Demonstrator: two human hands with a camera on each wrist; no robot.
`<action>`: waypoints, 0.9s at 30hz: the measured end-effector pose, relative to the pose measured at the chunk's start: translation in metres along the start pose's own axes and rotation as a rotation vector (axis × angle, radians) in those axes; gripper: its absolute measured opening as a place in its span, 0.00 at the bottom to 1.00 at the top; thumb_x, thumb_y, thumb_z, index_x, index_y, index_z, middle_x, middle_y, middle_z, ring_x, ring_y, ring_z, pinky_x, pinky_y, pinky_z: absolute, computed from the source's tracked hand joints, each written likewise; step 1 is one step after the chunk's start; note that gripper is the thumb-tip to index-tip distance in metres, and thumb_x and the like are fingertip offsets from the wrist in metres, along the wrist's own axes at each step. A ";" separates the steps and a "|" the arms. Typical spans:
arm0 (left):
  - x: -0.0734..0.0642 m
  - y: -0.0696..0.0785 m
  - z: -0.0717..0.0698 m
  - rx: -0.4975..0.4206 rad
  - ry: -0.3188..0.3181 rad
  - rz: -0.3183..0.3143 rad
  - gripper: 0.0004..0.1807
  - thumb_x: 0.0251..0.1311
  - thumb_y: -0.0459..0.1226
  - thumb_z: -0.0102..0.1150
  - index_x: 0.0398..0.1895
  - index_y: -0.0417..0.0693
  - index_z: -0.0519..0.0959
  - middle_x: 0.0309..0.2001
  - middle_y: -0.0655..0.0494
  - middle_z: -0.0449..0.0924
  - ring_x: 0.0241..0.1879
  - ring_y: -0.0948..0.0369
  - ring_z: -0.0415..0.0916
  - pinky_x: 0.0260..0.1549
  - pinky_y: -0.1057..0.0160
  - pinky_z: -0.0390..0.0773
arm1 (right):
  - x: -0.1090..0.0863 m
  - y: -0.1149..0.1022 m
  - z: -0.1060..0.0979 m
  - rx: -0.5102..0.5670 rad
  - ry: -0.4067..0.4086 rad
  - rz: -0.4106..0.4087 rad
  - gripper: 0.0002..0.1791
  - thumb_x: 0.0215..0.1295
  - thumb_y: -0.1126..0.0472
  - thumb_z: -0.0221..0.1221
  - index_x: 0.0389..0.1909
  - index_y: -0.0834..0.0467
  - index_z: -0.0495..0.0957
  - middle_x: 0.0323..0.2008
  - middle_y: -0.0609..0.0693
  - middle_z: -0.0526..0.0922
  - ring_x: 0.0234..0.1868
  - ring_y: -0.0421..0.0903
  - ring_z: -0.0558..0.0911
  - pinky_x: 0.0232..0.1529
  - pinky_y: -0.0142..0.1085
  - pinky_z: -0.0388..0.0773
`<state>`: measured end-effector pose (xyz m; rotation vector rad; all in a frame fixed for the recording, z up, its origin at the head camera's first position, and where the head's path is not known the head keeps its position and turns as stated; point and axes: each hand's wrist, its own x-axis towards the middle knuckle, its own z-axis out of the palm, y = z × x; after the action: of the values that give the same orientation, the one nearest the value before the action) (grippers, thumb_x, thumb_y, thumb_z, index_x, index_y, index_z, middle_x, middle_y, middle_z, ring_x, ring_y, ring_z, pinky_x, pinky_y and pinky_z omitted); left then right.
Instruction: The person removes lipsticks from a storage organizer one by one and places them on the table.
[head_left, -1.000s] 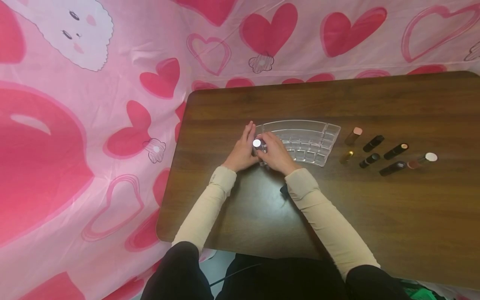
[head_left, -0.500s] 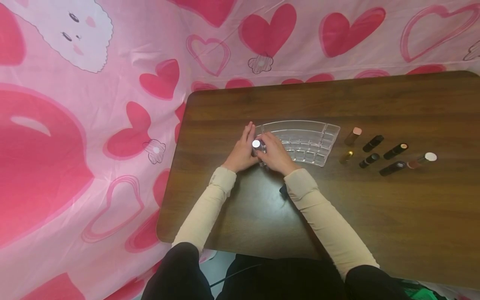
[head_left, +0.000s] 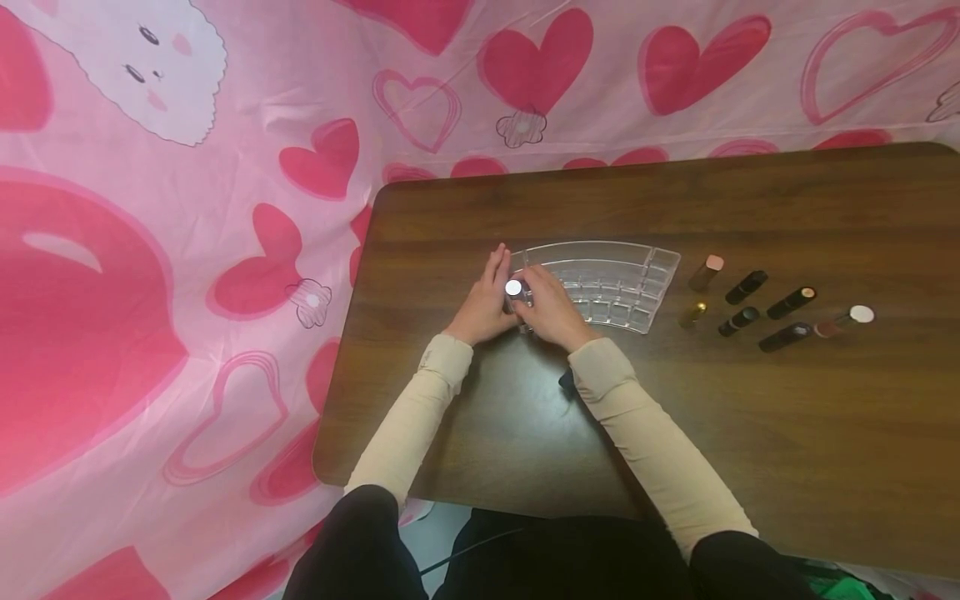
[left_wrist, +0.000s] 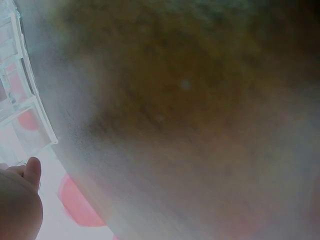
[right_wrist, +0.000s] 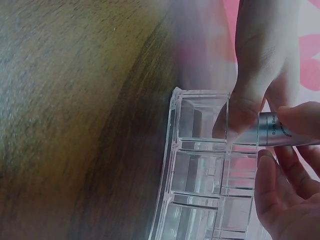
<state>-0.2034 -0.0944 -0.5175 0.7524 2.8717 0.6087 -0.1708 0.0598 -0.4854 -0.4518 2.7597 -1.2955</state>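
Observation:
A clear compartmented organizer [head_left: 600, 287] lies on the brown table. My right hand [head_left: 551, 308] pinches a silver lipstick tube [right_wrist: 274, 129] at the organizer's left end. The tube stands upright with its pale round top [head_left: 513, 287] showing. My left hand [head_left: 483, 308] is against that same end, fingers straight and pointing away from me. In the right wrist view its thumb touches the organizer's wall beside the tube, and printed letters show on the tube's side. The left wrist view is mostly blurred, with part of the left hand [left_wrist: 20, 200] below the organizer's edge [left_wrist: 37, 100].
Right of the organizer lie several cosmetic tubes, among them a pink-topped tube [head_left: 707, 272], a gold piece [head_left: 693, 313], black tubes [head_left: 785, 337] and a white-capped tube [head_left: 846, 321]. A small dark object [head_left: 567, 383] lies by the right sleeve. A pink heart-printed cloth [head_left: 262, 400] hangs around the table.

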 end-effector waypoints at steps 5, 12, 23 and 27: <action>-0.001 0.000 0.000 0.010 -0.003 0.002 0.61 0.43 0.50 0.65 0.70 0.51 0.31 0.71 0.61 0.21 0.70 0.56 0.32 0.62 0.48 0.57 | 0.000 0.000 0.000 -0.004 0.008 -0.002 0.16 0.55 0.62 0.59 0.45 0.59 0.70 0.45 0.53 0.72 0.47 0.49 0.71 0.52 0.44 0.67; 0.000 0.000 0.000 0.014 -0.003 -0.006 0.60 0.43 0.51 0.65 0.70 0.50 0.32 0.70 0.62 0.20 0.70 0.57 0.32 0.62 0.49 0.57 | 0.000 0.000 0.000 -0.002 0.024 -0.015 0.17 0.55 0.62 0.59 0.46 0.59 0.70 0.44 0.53 0.72 0.46 0.49 0.71 0.52 0.43 0.68; 0.000 0.000 -0.001 0.014 0.000 0.009 0.59 0.43 0.52 0.64 0.70 0.47 0.34 0.71 0.61 0.21 0.70 0.56 0.33 0.61 0.48 0.58 | -0.001 -0.002 -0.003 0.036 0.033 0.012 0.19 0.54 0.62 0.59 0.47 0.60 0.71 0.45 0.53 0.72 0.46 0.49 0.72 0.51 0.43 0.69; 0.000 -0.001 -0.001 0.009 0.006 0.012 0.60 0.42 0.53 0.65 0.70 0.47 0.35 0.71 0.60 0.22 0.70 0.56 0.34 0.61 0.48 0.58 | -0.001 -0.002 -0.005 0.033 0.044 0.010 0.19 0.54 0.61 0.59 0.47 0.60 0.71 0.44 0.53 0.72 0.45 0.49 0.72 0.51 0.43 0.69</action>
<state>-0.2041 -0.0950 -0.5171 0.7712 2.8792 0.6013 -0.1700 0.0621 -0.4808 -0.4123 2.7677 -1.3623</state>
